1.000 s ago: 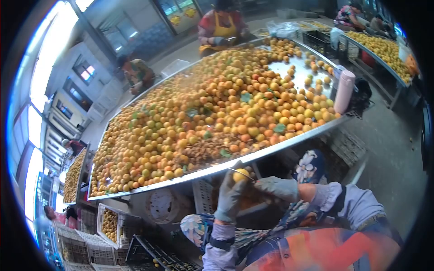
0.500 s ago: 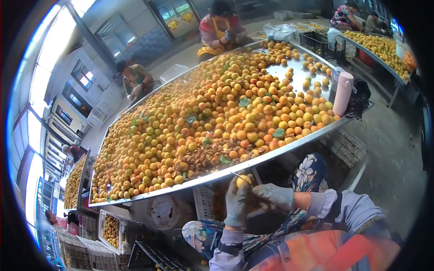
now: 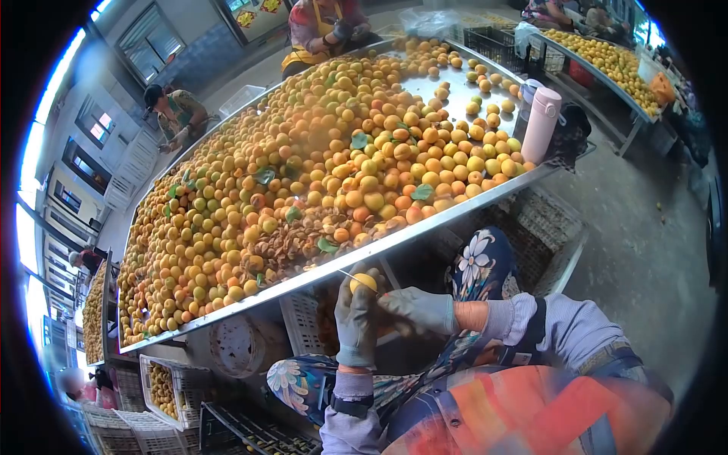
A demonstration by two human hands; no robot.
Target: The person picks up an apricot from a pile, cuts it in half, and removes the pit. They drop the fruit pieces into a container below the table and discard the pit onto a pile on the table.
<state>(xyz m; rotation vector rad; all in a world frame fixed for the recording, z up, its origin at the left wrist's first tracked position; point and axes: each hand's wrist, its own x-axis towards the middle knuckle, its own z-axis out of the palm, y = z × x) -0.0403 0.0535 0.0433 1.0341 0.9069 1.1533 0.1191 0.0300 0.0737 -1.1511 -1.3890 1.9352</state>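
Observation:
A yellow-orange apricot (image 3: 363, 283) is held in the fingertips of my left hand (image 3: 355, 326), which wears a grey glove. My right hand (image 3: 417, 309), gloved too, is closed close beside it. A thin metal blade (image 3: 346, 274) runs across the apricot towards my right fingertips; its handle is hidden in the grip. Both hands are over my lap, just below the near rim of a metal table (image 3: 303, 274) heaped with apricots (image 3: 303, 167). Brown, dried-looking scraps (image 3: 292, 246) lie along that rim with a few green leaves.
A pink bottle (image 3: 542, 125) stands at the table's right corner. Under the table are plastic crates (image 3: 557, 227) and a stained white bucket (image 3: 236, 345). Co-workers (image 3: 178, 117) sit along the far side. Another apricot-laden table (image 3: 607, 68) stands at the right.
The whole view has shifted, so the table and hands appear further left and slightly higher. My left hand still holds the apricot, with the blade against it.

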